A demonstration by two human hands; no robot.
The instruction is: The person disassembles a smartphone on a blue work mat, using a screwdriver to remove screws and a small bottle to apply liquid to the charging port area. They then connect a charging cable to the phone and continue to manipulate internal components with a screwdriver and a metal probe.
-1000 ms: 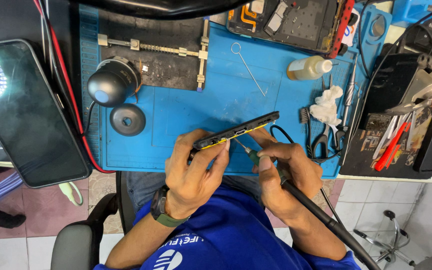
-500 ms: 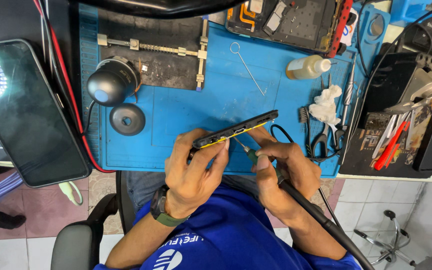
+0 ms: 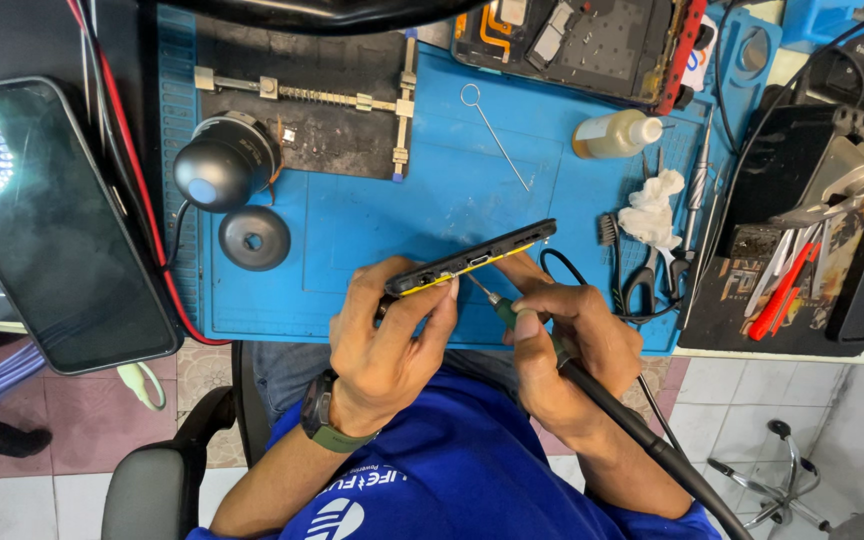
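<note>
At the centre of the frame, a person in a blue shirt holds a dark smartphone (image 3: 472,257) on edge above the near border of a blue work mat (image 3: 422,200), its yellow-trimmed lower side turned toward the camera. The left hand (image 3: 387,340), a dark watch (image 3: 320,418) on its wrist, has its fingers (image 3: 422,310) wrapped around the phone's left end. The right hand (image 3: 567,345) has its fingers clenched on a slim tool (image 3: 512,318) with a green grip and a thick black cable trailing to the lower right; the tool's metal tip meets the phone's lower edge near the middle. On the mat at upper left sit a black dome-shaped device (image 3: 224,160) and a round black disc (image 3: 253,237) just below it. A small bottle of amber liquid (image 3: 614,134) lies at upper right, with a wad of white tissue (image 3: 652,208) beneath it. A large dark phone (image 3: 47,225) lies at the tabletop's far left, reflecting a ring of lights.
</note>
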